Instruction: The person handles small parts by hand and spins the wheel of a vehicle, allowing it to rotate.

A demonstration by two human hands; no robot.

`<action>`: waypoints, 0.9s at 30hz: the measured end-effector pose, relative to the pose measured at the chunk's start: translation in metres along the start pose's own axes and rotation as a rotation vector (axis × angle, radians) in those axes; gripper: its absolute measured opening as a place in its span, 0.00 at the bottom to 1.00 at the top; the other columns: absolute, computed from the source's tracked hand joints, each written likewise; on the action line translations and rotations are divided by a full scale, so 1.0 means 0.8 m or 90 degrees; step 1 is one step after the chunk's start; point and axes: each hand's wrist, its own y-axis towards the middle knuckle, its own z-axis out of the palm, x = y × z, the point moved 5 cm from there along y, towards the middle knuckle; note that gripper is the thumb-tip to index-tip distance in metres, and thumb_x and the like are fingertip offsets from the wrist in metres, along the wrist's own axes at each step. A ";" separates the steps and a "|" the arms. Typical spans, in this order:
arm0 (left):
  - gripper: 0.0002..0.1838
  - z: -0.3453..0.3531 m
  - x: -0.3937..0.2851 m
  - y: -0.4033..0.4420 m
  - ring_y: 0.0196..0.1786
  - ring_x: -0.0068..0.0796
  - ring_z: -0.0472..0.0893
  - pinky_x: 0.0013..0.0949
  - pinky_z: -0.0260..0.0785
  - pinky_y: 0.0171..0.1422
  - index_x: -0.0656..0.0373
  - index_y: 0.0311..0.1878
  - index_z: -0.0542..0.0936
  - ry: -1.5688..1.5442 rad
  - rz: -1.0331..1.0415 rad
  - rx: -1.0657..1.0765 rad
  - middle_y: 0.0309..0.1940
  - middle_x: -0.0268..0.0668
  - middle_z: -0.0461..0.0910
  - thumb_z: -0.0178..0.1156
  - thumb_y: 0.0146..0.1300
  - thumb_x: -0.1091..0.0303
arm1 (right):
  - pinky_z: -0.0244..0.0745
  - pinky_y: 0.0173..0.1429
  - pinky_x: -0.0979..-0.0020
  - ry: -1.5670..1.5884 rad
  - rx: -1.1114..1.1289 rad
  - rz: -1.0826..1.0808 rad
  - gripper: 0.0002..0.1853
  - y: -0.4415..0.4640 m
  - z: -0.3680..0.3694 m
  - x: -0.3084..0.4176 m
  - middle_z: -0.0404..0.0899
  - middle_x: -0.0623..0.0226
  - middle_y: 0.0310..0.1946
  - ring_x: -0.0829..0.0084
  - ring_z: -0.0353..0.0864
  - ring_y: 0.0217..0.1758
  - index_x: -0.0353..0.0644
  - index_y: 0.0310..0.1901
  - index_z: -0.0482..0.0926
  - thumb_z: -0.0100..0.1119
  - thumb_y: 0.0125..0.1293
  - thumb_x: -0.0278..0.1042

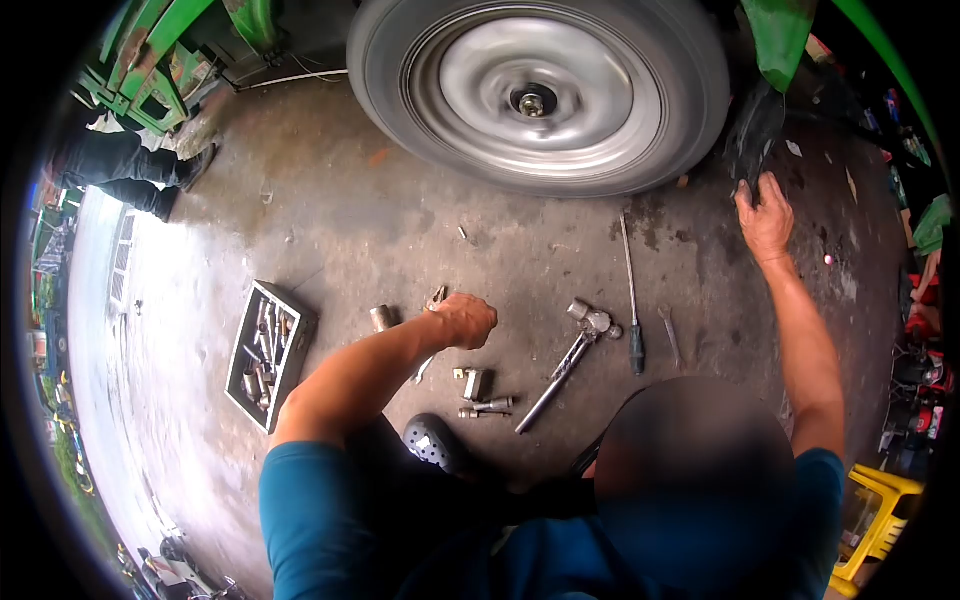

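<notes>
My left hand [466,321] is above the floor with its fingers curled; whether it holds anything is hidden. A small metal tool [437,297] shows just behind it, and a metal socket [382,318] lies to its left. My right hand [766,216] reaches forward at the right, fingers apart, at the lower end of a dark flap [757,135] beside the wheel; I cannot tell whether they touch. The large wheel [540,80], with a silver rim, stands ahead, its surface smeared as if spinning. Between my arms lie a hammer [592,322], a metal bar [550,395] and a screwdriver [634,325].
A metal tray [282,385] of sockets and tools sits at left. A spanner [670,336] and several metal fittings [486,405] lie on the concrete floor [330,220]. Another person's legs [130,165] show at far left. A yellow plastic item [868,525] stands at lower right.
</notes>
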 end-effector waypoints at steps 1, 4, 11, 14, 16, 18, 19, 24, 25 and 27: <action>0.15 -0.002 -0.001 -0.002 0.52 0.47 0.80 0.43 0.74 0.55 0.57 0.44 0.83 0.005 0.005 -0.001 0.45 0.46 0.82 0.53 0.55 0.74 | 0.73 0.39 0.56 0.003 -0.003 -0.004 0.11 0.001 0.000 0.000 0.77 0.55 0.36 0.47 0.77 0.39 0.37 0.36 0.74 0.62 0.59 0.35; 0.15 -0.006 -0.001 -0.005 0.52 0.47 0.81 0.43 0.74 0.55 0.55 0.45 0.83 0.003 -0.011 0.017 0.45 0.45 0.82 0.53 0.55 0.73 | 0.72 0.39 0.56 0.010 -0.008 -0.014 0.11 0.000 0.000 0.001 0.76 0.54 0.36 0.47 0.76 0.39 0.37 0.35 0.73 0.62 0.59 0.34; 0.16 -0.007 -0.001 -0.006 0.52 0.47 0.81 0.42 0.75 0.54 0.61 0.46 0.82 0.000 0.007 0.005 0.44 0.48 0.83 0.52 0.56 0.74 | 0.73 0.39 0.57 0.016 -0.021 -0.020 0.11 -0.001 -0.001 -0.002 0.77 0.53 0.37 0.47 0.77 0.38 0.36 0.37 0.75 0.62 0.59 0.34; 0.16 -0.011 -0.002 -0.011 0.52 0.47 0.81 0.42 0.74 0.54 0.61 0.46 0.82 -0.014 0.007 -0.004 0.45 0.48 0.82 0.52 0.56 0.74 | 0.75 0.40 0.58 0.010 -0.022 -0.015 0.12 -0.002 -0.001 -0.002 0.79 0.52 0.39 0.47 0.78 0.39 0.35 0.39 0.76 0.63 0.58 0.34; 0.16 -0.009 -0.001 -0.010 0.52 0.47 0.81 0.41 0.74 0.55 0.60 0.47 0.82 -0.009 0.006 0.003 0.46 0.48 0.82 0.52 0.56 0.74 | 0.76 0.41 0.58 0.006 -0.020 -0.014 0.13 -0.003 0.001 -0.004 0.79 0.51 0.41 0.47 0.79 0.40 0.34 0.40 0.77 0.63 0.58 0.34; 0.16 -0.010 -0.001 -0.010 0.53 0.47 0.81 0.41 0.74 0.55 0.60 0.47 0.82 -0.009 0.004 0.008 0.46 0.48 0.82 0.52 0.57 0.73 | 0.76 0.43 0.59 0.003 -0.026 -0.022 0.13 -0.004 0.004 -0.009 0.79 0.49 0.42 0.47 0.79 0.41 0.34 0.40 0.77 0.63 0.58 0.34; 0.15 -0.011 -0.001 -0.011 0.53 0.46 0.81 0.41 0.74 0.55 0.60 0.47 0.82 -0.012 0.001 0.010 0.47 0.48 0.82 0.52 0.57 0.73 | 0.76 0.44 0.59 -0.003 -0.012 -0.015 0.14 -0.005 0.005 -0.012 0.79 0.49 0.43 0.46 0.79 0.42 0.34 0.41 0.77 0.63 0.59 0.35; 0.14 0.004 0.007 0.000 0.53 0.45 0.80 0.42 0.74 0.55 0.58 0.44 0.82 -0.006 0.026 -0.022 0.45 0.45 0.82 0.53 0.56 0.72 | 0.76 0.47 0.58 -0.018 0.012 0.009 0.15 -0.006 0.009 -0.015 0.79 0.48 0.45 0.46 0.79 0.44 0.33 0.43 0.77 0.62 0.60 0.36; 0.15 0.002 0.005 -0.001 0.54 0.45 0.80 0.41 0.73 0.56 0.58 0.46 0.82 -0.004 0.027 -0.007 0.46 0.46 0.82 0.53 0.57 0.72 | 0.76 0.47 0.57 -0.025 0.014 0.007 0.15 -0.007 0.010 -0.015 0.79 0.48 0.45 0.46 0.79 0.44 0.33 0.43 0.77 0.62 0.60 0.36; 0.15 0.000 0.004 0.002 0.55 0.44 0.80 0.40 0.73 0.57 0.59 0.48 0.81 0.004 0.031 0.004 0.48 0.46 0.82 0.53 0.58 0.71 | 0.76 0.47 0.57 -0.038 0.012 0.002 0.16 -0.008 0.011 -0.018 0.79 0.48 0.45 0.46 0.79 0.45 0.33 0.43 0.77 0.62 0.60 0.37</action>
